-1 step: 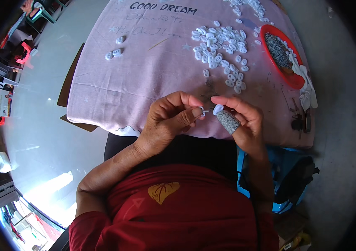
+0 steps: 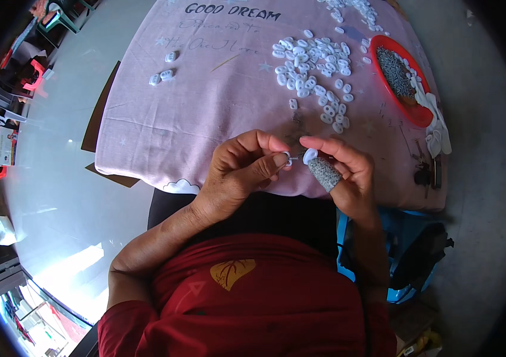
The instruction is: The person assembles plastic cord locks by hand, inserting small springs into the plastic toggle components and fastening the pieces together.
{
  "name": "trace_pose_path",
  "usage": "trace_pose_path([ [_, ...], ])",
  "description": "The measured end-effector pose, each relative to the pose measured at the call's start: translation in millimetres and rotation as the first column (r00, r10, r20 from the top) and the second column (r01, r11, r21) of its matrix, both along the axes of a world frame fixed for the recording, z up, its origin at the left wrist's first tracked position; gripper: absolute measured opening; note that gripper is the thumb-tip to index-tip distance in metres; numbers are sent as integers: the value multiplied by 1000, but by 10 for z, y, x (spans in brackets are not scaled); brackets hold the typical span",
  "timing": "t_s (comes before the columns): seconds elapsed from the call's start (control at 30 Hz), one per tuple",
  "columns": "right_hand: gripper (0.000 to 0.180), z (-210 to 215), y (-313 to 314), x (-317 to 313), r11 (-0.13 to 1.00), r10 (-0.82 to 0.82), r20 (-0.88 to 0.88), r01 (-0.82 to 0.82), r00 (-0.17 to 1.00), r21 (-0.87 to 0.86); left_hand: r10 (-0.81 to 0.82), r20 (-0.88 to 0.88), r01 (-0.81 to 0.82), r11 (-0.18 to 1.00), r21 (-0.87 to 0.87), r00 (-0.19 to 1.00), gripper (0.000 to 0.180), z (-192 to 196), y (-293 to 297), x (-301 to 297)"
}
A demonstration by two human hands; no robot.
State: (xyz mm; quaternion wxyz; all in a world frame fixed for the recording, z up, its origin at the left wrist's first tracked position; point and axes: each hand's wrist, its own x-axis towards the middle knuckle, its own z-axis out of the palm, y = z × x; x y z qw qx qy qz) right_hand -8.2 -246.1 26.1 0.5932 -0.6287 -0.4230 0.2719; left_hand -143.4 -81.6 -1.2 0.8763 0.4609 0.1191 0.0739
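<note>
My left hand (image 2: 238, 172) pinches a small white plastic ring (image 2: 287, 159) between thumb and forefinger, just above the near edge of the pink cloth (image 2: 205, 119). My right hand (image 2: 351, 172) faces it, a few centimetres away. Its thumb wears a grey knitted finger cover (image 2: 325, 173) and it holds a small white cap-like piece (image 2: 310, 156). A thin metal pin seems to bridge the two pieces, but it is too small to be sure. Both hands hover over my lap.
A heap of several white plastic pieces (image 2: 318, 65) lies on the cloth beyond my hands. A red tray (image 2: 420, 116) with small grey metal parts sits at the right. A few loose white pieces (image 2: 163, 71) lie far left. A blue bag (image 2: 413, 262) is at my right side.
</note>
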Motion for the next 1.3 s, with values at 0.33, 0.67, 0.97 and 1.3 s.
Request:
trace_pose_path([
  [0.33,29,2,-27,-52,998,-56,-76,55,996,-17,4,36,-6,998,57,999,12,46,6,-9],
  [0.67,25,42,-61,-104,993,-97,-122,104,988,48,29,-11,-29,997,72,1000,11,62,0,-22],
  [0.97,31,54,-22,-183,986,-165,-223,168,961,-3,61,27,-63,993,103,998,11,83,-45,-29],
  [1.3,32,-33,14,-229,995,-68,-222,83,973,56,45,24,-48,991,127,999,12,105,-41,-33],
])
